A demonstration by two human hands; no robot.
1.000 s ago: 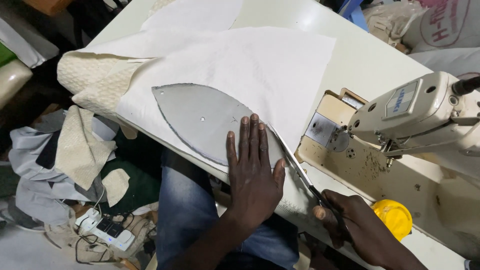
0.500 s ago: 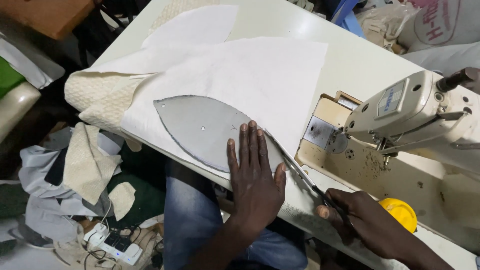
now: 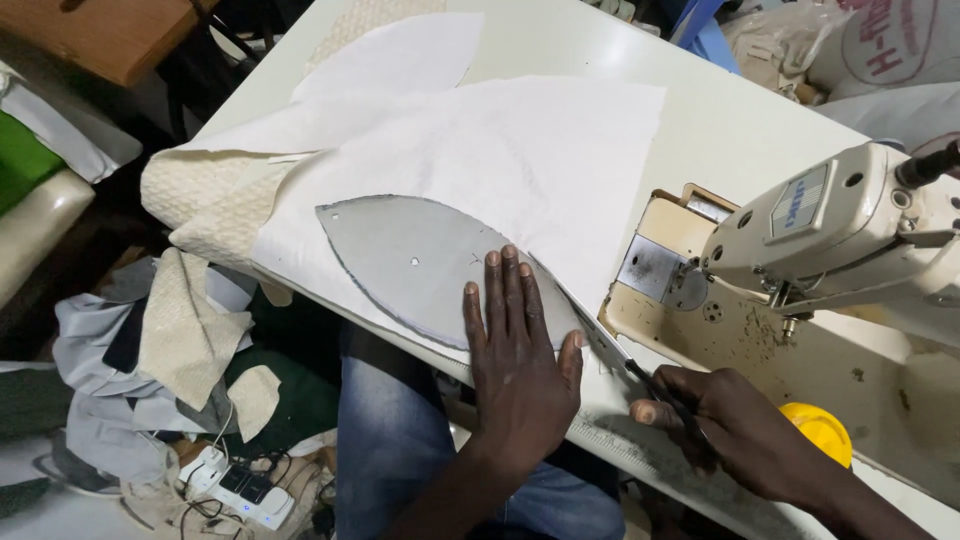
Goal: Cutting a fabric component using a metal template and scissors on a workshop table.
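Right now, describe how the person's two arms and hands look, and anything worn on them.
Both are bare: the left hand and right hand wear no gloves, rings or watch that show, and no sleeves cover the forearms in view. Blue jeans cover the legs below.

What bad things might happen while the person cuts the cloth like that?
The scissors in the right hand cut very near the left hand pressing the grey leaf-shaped template, so the fingers might get nicked. If the template slips on the white fabric, the cut may wander.
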